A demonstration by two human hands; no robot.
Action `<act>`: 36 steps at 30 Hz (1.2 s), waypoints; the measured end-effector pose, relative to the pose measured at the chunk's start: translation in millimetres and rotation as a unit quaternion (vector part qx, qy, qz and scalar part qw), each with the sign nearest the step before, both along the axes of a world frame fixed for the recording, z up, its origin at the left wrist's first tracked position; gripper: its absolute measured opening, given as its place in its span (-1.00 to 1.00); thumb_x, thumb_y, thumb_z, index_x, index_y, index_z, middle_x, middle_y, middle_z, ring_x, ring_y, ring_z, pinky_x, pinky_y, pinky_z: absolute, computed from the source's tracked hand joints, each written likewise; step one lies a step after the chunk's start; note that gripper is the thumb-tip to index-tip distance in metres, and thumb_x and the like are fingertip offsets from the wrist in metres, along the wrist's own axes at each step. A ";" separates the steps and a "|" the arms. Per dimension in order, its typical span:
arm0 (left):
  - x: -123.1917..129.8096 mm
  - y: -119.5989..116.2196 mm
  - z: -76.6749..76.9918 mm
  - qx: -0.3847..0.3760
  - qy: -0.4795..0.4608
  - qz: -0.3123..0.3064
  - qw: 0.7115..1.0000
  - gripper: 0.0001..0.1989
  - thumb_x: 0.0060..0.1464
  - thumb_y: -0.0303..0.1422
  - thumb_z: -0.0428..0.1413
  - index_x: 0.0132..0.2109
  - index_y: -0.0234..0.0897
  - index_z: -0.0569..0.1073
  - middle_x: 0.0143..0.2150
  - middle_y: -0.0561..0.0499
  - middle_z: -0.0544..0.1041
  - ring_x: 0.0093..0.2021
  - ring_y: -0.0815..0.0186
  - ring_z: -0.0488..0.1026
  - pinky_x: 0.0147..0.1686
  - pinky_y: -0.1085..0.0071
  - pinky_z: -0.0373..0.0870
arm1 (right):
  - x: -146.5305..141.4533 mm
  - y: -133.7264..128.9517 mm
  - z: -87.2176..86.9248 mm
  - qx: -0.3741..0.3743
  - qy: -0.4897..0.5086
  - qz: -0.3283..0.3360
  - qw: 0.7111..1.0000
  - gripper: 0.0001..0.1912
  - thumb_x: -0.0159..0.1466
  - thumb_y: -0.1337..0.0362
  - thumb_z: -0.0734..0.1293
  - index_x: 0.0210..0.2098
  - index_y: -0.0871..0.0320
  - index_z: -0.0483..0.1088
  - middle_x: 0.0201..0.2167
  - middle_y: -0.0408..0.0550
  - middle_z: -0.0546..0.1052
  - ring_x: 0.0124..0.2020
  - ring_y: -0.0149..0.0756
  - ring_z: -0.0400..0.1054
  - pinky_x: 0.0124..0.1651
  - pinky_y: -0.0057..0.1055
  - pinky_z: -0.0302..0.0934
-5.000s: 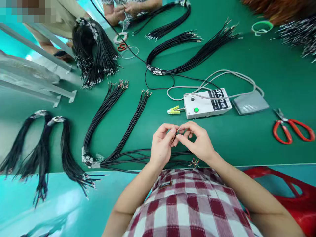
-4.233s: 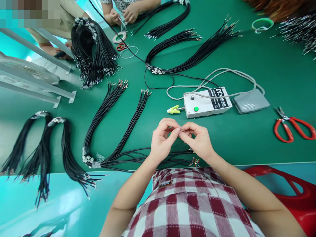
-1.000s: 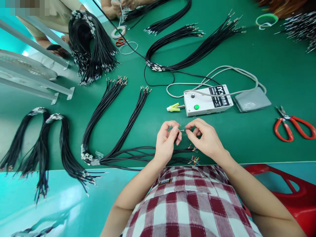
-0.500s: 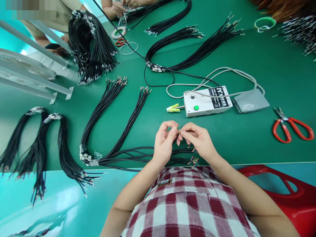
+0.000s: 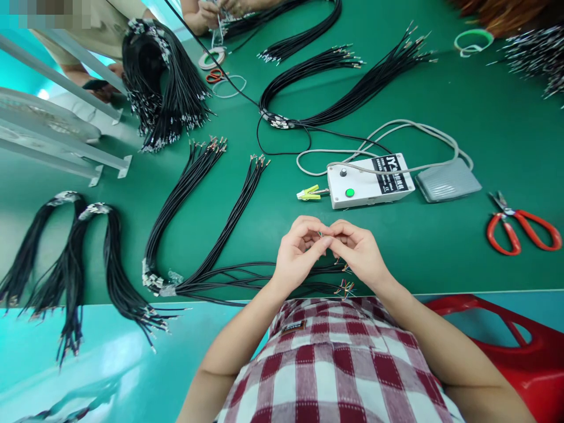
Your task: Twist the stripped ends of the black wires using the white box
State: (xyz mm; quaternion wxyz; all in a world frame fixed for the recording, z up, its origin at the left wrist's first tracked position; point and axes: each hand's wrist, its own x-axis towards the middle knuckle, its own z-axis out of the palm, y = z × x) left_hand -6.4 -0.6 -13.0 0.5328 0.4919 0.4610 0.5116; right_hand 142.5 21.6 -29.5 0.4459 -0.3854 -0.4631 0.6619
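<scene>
My left hand (image 5: 300,247) and my right hand (image 5: 356,249) meet above the near edge of the green table, fingertips touching. Both are closed in a pinch on the thin coloured wires (image 5: 321,235) at a cable's end; the fingers hide most of them. Below and behind the hands run several black cables (image 5: 229,276), their fanned-out coloured wire ends (image 5: 345,289) lying close to the table's edge. These cables come from a bundle (image 5: 154,282) with clear-wrapped connectors on the left.
Beyond my hands sits a white box (image 5: 372,182) with a green button and a yellow-green clip. A grey pedal (image 5: 449,181) and red-handled cutters (image 5: 522,223) lie to the right. More black cable bundles (image 5: 163,88) are farther back. Another person's hands (image 5: 220,12) work at the far side.
The fingers of both hands have drawn together; my left thumb has moved right to touch my right fingertips, covering more of the wires. Objects on the table have stayed in place.
</scene>
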 end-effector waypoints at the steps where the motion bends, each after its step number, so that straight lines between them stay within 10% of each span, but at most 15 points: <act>1: 0.9 0.2 -0.7 -0.004 -0.017 0.010 1.000 -0.90 0.13 -0.35 0.26 -0.22 -0.27 0.56 -0.17 0.01 0.37 -0.44 0.50 0.44 -0.50 0.52 0.41 | 0.4 -0.1 0.2 0.009 -0.003 -0.001 1.000 -0.74 0.13 0.12 0.54 -0.43 0.14 0.48 -0.45 -0.21 0.41 -0.56 -0.51 0.26 -0.49 -0.47 0.20; 16: 3.3 2.2 0.1 -0.131 -0.186 0.086 0.970 -0.81 -0.07 -0.31 0.40 -0.36 -0.33 0.60 -0.42 0.00 0.59 -0.47 0.40 0.52 -0.44 0.48 0.50 | -2.3 -2.9 1.5 -0.020 0.040 0.012 0.999 -0.77 0.24 0.12 0.46 -0.40 0.13 0.45 -0.48 -0.16 0.50 -0.45 -0.40 0.39 -0.44 -0.46 0.22; 36: 1.4 3.5 3.6 -0.115 -0.113 0.022 0.987 -0.74 0.08 -0.25 0.30 -0.14 -0.28 0.50 -0.31 0.07 0.45 -0.53 0.52 0.38 -0.61 0.57 0.27 | -3.3 0.3 1.9 0.016 0.021 -0.009 1.000 -0.77 0.22 0.12 0.47 -0.42 0.13 0.46 -0.45 -0.18 0.42 -0.52 -0.46 0.26 -0.44 -0.42 0.19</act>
